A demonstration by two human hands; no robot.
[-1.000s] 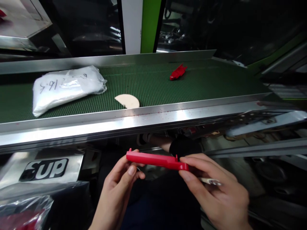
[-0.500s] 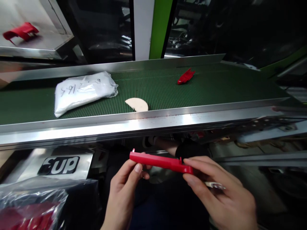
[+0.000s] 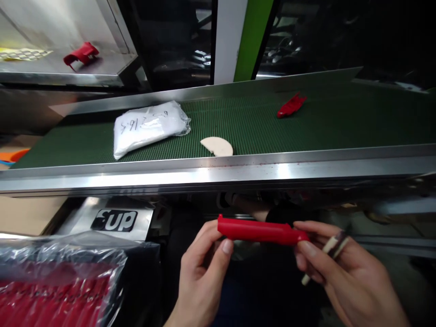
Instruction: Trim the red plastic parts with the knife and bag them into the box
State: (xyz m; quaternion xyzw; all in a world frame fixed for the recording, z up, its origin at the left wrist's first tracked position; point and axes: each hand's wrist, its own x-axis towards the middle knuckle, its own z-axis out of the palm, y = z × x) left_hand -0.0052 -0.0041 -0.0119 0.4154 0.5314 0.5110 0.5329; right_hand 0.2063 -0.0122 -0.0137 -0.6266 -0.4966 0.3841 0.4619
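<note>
A long red plastic part [image 3: 259,230] is held level between my two hands, below the conveyor's front rail. My left hand [image 3: 207,268] pinches its left end between thumb and fingers. At its narrower right end, the fingertips and thumb of my right hand [image 3: 344,268] grip it. A thin cream-coloured tool with a dark section [image 3: 330,249] is also tucked among my right fingers; its exact kind cannot be made out.
On the green conveyor belt [image 3: 252,131] lie a white plastic-wrapped packet [image 3: 150,127], a cream half-disc [image 3: 218,146] and a small red part [image 3: 291,105]. A clear bag of red parts [image 3: 57,290] stands at lower left. Another red piece [image 3: 81,54] rests on a metal ledge.
The view has swung left, so everything sits further right. The red part has been rolled in my hands and shows a broader face. The thin tool in my right hand has turned.
</note>
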